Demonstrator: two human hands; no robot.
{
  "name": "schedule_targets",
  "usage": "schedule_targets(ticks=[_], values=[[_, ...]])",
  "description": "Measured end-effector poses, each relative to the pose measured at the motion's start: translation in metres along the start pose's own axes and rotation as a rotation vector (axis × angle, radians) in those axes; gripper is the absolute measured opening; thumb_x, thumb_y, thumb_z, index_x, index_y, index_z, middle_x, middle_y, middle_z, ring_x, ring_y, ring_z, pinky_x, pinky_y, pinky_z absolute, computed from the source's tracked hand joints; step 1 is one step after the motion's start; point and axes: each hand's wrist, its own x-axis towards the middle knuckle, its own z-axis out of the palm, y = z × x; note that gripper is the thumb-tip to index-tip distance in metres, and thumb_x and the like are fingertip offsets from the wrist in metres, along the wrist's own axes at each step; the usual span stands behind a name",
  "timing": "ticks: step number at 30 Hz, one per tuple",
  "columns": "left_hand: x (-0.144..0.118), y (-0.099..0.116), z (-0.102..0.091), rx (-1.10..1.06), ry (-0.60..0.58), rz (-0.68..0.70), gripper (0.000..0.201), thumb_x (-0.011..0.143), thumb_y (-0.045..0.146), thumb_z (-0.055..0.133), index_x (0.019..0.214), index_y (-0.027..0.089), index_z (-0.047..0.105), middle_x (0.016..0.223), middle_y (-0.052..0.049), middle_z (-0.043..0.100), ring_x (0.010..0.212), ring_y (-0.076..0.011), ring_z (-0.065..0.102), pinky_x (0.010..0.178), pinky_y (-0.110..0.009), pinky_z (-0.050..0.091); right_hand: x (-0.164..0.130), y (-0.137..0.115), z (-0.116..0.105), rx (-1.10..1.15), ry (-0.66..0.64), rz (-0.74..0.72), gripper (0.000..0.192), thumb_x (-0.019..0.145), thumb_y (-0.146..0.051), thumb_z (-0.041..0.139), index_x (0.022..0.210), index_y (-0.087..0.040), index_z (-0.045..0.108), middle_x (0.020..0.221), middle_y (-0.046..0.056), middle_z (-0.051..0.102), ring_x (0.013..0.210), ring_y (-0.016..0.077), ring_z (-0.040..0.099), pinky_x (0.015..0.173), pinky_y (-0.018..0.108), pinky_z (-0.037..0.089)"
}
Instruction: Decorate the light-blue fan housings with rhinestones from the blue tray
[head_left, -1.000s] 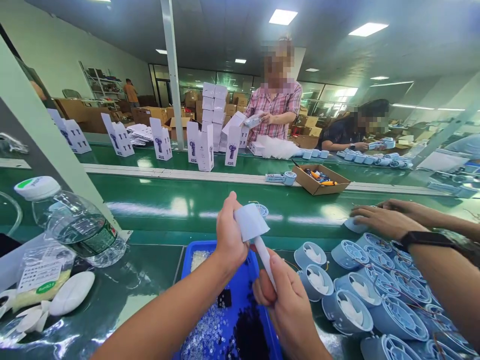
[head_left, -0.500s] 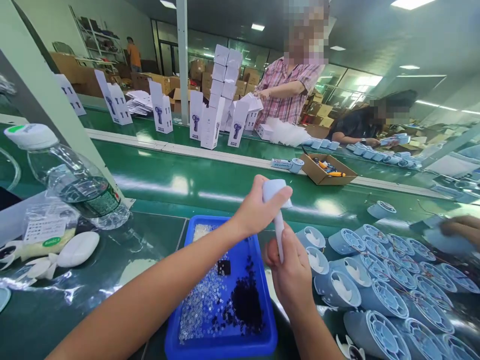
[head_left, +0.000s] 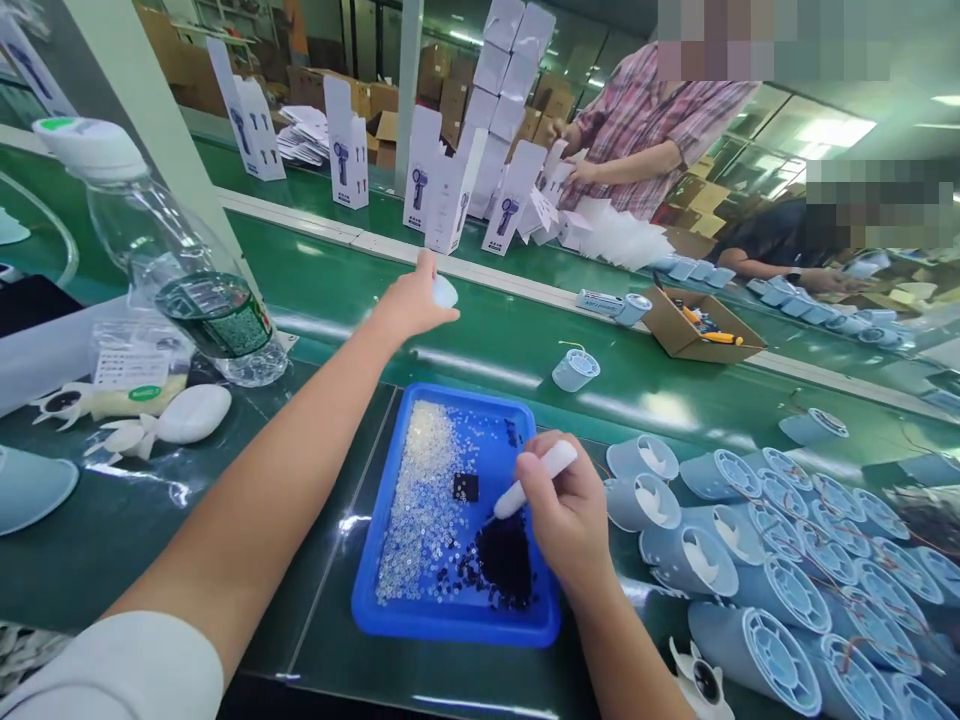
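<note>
1 blue tray, 1 water bottle

Left hand's object mostly hidden

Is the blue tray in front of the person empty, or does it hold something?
It holds something. The blue tray has a spread of small clear pieces and a pile of small dark pieces on its floor.

The tray sits on the bench. Fan housings lie to its right. A bottle stands to its left, cartons behind.
</note>
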Motion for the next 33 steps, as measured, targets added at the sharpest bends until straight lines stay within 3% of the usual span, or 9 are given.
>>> schedule_targets(ticks=[4, 9, 14, 20, 24, 33], values=[[0.004, -0.021, 0.014, 0.198, -0.054, -0.072, 0.055, 0.066, 0.031, 0.07, 0.119, 0.026, 0.054, 0.128, -0.014, 0.045, 0.122, -0.0384, 0.045, 0.097, -0.048, 0.043, -0.005, 0.004, 0.006, -0.046, -0.115, -0.077, 0.022, 0.086, -0.021, 0.056, 0.067, -0.022, 0.045, 0.061, -0.005, 0.047, 0.057, 0.0104, 0.046, 0.057, 0.025, 0.04], [0.007, -0.015, 0.011, 0.104, -0.068, -0.016, 0.064, 0.072, 0.035, 0.065, 0.133, 0.028, 0.049, 0.132, -0.011, 0.047, 0.123, -0.0316, 0.047, 0.103, -0.044, 0.039, -0.005, 0.005, 0.007, -0.119, -0.128, -0.067, 0.023, 0.085, -0.019, 0.056, 0.066, -0.022, 0.044, 0.06, -0.006, 0.047, 0.055, 0.0097, 0.045, 0.054, 0.024, 0.038], [0.006, -0.005, 0.003, 0.055, -0.062, 0.053, 0.053, 0.074, 0.031, 0.063, 0.126, 0.021, 0.057, 0.126, -0.012, 0.055, 0.118, -0.0293, 0.05, 0.1, -0.041, 0.041, -0.005, 0.002, 0.005, -0.158, -0.141, -0.076, 0.023, 0.085, -0.019, 0.056, 0.066, -0.022, 0.044, 0.06, -0.006, 0.049, 0.054, 0.0097, 0.047, 0.054, 0.023, 0.039], [0.006, -0.005, -0.002, 0.007, 0.021, 0.045, 0.044, 0.073, 0.028, 0.064, 0.117, 0.022, 0.061, 0.128, -0.009, 0.054, 0.122, -0.028, 0.044, 0.101, -0.041, 0.04, -0.005, 0.003, 0.005, -0.173, -0.1, -0.104, 0.022, 0.085, -0.018, 0.056, 0.067, -0.022, 0.045, 0.061, -0.006, 0.05, 0.056, 0.0101, 0.048, 0.055, 0.024, 0.039], [0.007, -0.003, -0.007, -0.059, 0.067, 0.055, 0.036, 0.073, 0.024, 0.063, 0.108, 0.02, 0.063, 0.124, -0.01, 0.055, 0.116, -0.0257, 0.047, 0.102, -0.04, 0.039, -0.005, 0.003, 0.006, -0.186, -0.145, -0.09, 0.022, 0.086, -0.02, 0.057, 0.067, -0.022, 0.046, 0.061, -0.005, 0.05, 0.056, 0.0102, 0.048, 0.055, 0.024, 0.039], [0.006, 0.001, -0.008, -0.115, 0.085, 0.065, 0.025, 0.073, 0.023, 0.061, 0.098, 0.02, 0.066, 0.114, -0.009, 0.058, 0.111, -0.0253, 0.05, 0.1, -0.04, 0.04, -0.005, 0.001, 0.005, -0.19, -0.188, -0.051, 0.021, 0.086, -0.022, 0.057, 0.068, -0.022, 0.047, 0.062, -0.004, 0.051, 0.057, 0.0112, 0.048, 0.056, 0.025, 0.04]])
